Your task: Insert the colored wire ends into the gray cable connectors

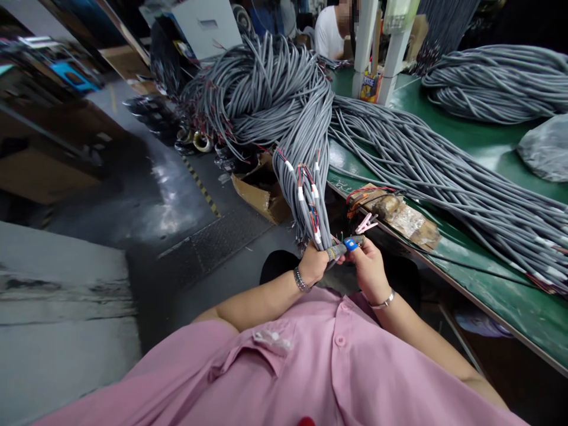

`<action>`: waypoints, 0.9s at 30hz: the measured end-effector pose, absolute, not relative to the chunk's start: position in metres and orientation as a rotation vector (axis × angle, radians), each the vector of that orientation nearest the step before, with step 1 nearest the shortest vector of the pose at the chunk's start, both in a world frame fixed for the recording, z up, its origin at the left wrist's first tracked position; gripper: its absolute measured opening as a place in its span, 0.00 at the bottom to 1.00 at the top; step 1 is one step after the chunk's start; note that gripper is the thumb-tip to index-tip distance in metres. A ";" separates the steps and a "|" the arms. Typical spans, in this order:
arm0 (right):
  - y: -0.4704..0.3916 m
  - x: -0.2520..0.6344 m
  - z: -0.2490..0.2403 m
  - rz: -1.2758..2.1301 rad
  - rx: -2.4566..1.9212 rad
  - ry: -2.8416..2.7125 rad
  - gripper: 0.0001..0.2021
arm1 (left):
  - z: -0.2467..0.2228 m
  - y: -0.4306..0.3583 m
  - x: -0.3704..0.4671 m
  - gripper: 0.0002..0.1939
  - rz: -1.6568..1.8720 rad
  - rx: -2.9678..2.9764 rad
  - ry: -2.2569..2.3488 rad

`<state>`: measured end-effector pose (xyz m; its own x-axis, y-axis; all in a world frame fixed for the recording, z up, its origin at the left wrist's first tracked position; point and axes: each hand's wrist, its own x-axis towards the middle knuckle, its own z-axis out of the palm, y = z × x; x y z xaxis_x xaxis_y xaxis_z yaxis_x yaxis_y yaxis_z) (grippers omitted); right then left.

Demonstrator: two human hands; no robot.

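Observation:
My left hand (313, 264) is closed round a grey cable (336, 252) in front of my chest. My right hand (371, 271) pinches the same stretch of cable a little further right. A small bright blue piece (351, 244) sits at my right thumb tip; whether it is worn on the thumb or held, I cannot tell. Just beyond my left hand hang grey cable ends with white sleeves (315, 190) and bare coloured wires (313, 219). My fingertips are partly hidden behind the cable.
A big coil of grey cables (266, 89) drapes over the bench's left end. More cables (444, 160) lie along the green bench (501, 148). Near its edge are a taped wooden block (406, 220) and a pink clip (366, 223). An open carton (255, 192) stands below. A person (328, 32) sits behind.

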<state>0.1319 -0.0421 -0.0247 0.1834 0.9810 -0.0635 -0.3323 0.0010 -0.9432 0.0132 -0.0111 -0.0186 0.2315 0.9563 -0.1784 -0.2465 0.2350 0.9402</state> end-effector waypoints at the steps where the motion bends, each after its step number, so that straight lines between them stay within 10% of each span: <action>1: -0.042 0.131 -0.027 1.234 -1.057 -0.795 0.09 | -0.019 -0.011 0.013 0.13 1.025 0.951 0.956; 27: -0.043 0.119 -0.027 1.224 -0.980 -0.650 0.08 | -0.026 -0.011 0.014 0.13 1.075 1.005 0.968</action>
<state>0.1190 -0.0432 -0.0274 0.2491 0.9643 -0.0896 -0.4666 0.0384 -0.8836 0.0138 -0.0108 -0.0260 0.1978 0.9722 -0.1255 -0.2257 0.1698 0.9593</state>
